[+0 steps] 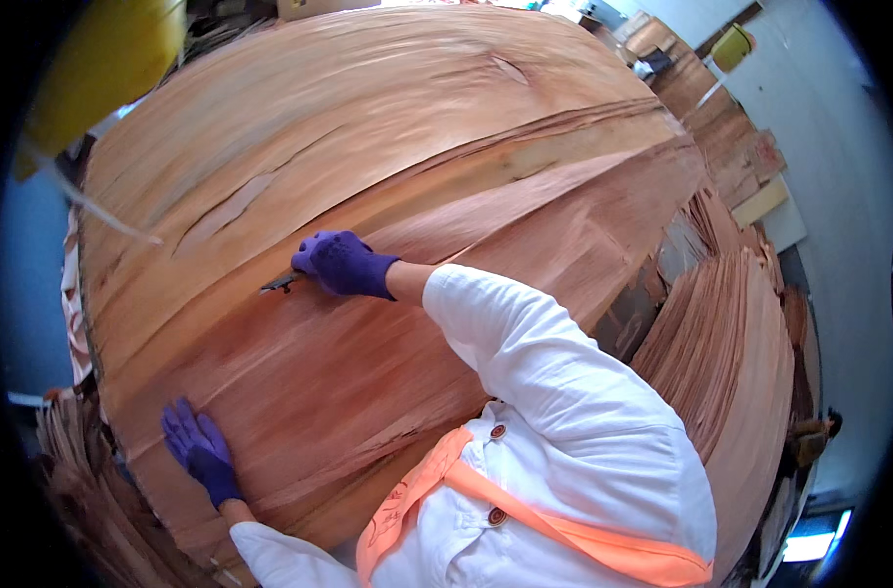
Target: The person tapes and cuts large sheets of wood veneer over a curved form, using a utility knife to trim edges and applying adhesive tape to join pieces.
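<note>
A large sheet of reddish-brown wood veneer (pixel 368 363) lies before me, over paler tan veneer (pixel 397 108) that has long splits and a hole. My right hand (pixel 341 263), in a purple glove, is closed around a dark utility knife (pixel 282 282). The knife's tip points left, at the seam between the reddish and the yellowish wood. Most of its handle is hidden in my fist. My left hand (pixel 197 446), also gloved in purple, rests flat on the veneer near its left edge, fingers stretched out.
To my right stands a thick stack of veneer sheets (pixel 726 363). More veneer pieces (pixel 94 490) are piled at the lower left. A yellow object (pixel 108 73) hangs close at the upper left, with a pale cord (pixel 99 209) below it. Wooden boards (pixel 726 127) lie along the far right.
</note>
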The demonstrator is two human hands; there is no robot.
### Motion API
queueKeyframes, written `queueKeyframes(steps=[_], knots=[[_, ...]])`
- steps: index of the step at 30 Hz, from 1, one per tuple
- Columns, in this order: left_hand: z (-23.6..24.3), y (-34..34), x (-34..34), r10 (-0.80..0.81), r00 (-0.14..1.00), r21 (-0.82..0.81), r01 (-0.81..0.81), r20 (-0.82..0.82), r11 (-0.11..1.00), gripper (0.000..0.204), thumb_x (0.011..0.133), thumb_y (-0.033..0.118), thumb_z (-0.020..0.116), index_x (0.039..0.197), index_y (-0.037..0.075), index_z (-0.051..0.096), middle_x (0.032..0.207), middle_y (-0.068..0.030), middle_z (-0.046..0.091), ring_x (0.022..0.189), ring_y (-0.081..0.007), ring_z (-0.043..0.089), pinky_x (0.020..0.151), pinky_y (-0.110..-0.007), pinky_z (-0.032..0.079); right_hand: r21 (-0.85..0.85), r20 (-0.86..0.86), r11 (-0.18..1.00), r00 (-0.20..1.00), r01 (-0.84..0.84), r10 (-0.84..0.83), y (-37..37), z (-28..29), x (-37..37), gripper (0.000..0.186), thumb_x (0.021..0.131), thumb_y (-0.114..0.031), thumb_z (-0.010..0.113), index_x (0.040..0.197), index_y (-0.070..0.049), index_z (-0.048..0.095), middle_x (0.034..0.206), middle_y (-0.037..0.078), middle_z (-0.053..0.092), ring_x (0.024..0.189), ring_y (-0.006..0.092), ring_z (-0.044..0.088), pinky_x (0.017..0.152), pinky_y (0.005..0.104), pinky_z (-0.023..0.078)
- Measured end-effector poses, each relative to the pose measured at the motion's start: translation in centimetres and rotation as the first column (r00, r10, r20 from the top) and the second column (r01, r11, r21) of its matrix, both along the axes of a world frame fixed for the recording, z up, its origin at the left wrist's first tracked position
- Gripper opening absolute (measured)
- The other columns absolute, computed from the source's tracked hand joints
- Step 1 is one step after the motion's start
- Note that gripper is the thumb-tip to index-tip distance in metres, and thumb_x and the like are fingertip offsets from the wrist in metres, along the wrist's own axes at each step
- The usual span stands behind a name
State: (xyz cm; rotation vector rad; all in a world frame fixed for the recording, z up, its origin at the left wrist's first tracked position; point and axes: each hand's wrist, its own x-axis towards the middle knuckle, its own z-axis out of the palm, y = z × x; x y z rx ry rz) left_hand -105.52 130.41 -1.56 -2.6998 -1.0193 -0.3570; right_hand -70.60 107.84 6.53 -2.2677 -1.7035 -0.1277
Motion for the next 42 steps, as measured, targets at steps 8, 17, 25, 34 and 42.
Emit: queueKeyframes(steps=[8, 17, 25, 34, 42], knots=[[1.8, -0.5, 0.9, 0.046, 0.986, -0.032, -0.052, -0.162, 0.998, 0.047, 0.094, 0.03, 0.036, 0.138, 0.013, 0.034, 0.142, -0.0169, 0.03, 0.13, -0.0313, 0.029, 0.106, -0.042, 0.023, 0.227, 0.047, 0.908, 0.928, 0.351, -0.37, -16.8, 4.1, 8.8, 0.006, 0.077, -0.011, 0.056, 0.081, -0.008, 0.056, 0.076, 0.015, 0.057, 0.075, 0.0328, 0.059, 0.065, 0.0432, 0.048], [0.3, 1.5, 0.1, -0.069, 0.989, 0.023, 0.073, -0.132, 0.997, 0.045, 0.095, 0.024, 0.037, 0.134, 0.003, 0.038, 0.14, -0.0182, 0.034, 0.129, -0.0301, 0.032, 0.106, -0.038, 0.024, 0.143, 0.023, 0.711, 0.716, 0.688, -0.698, -34.0, -3.8, 15.7, 0.016, 0.077, -0.016, 0.058, 0.091, -0.008, 0.062, 0.086, 0.016, 0.061, 0.081, 0.035, 0.058, 0.069, 0.0424, 0.047], [0.5, 1.8, -0.6, 0.014, 0.945, -0.064, -0.038, -0.328, 0.997, 0.056, 0.094, 0.038, 0.032, 0.14, 0.008, 0.026, 0.146, -0.014, 0.024, 0.134, -0.0344, 0.022, 0.109, -0.043, 0.019, 0.062, -0.151, 0.61, 0.612, 0.79, -0.776, -35.5, 1.4, 17.2, 0.015, 0.077, -0.02, 0.057, 0.086, -0.009, 0.064, 0.081, 0.02, 0.062, 0.078, 0.0349, 0.06, 0.069, 0.0451, 0.047], [1.6, 1.1, 1.7, 0.137, 0.785, 0.089, -0.105, -0.604, 0.991, 0.049, 0.095, 0.031, 0.027, 0.139, 0.009, 0.029, 0.149, -0.0109, 0.018, 0.136, -0.0315, 0.016, 0.111, -0.044, 0.011, -0.142, 0.066, 0.623, 0.635, 0.769, -0.77, -45.0, 1.4, 27.4, 0.028, 0.077, -0.018, 0.06, 0.105, -0.015, 0.06, 0.106, 0.01, 0.059, 0.099, 0.0299, 0.057, 0.082, 0.0402, 0.047], [-0.6, 5.9, -3.0, 0.259, 0.457, 0.374, 0.181, -0.851, 0.91, 0.05, 0.095, 0.031, 0.024, 0.14, 0.01, 0.028, 0.15, -0.0105, 0.013, 0.138, -0.0318, 0.005, 0.112, -0.045, 0.0, -0.18, -0.135, 0.756, 0.745, 0.63, -0.653, -47.4, -1.7, 30.0, 0.042, 0.07, -0.01, 0.067, 0.111, -0.012, 0.057, 0.112, 0.011, 0.056, 0.103, 0.0313, 0.054, 0.088, 0.0367, 0.045]])
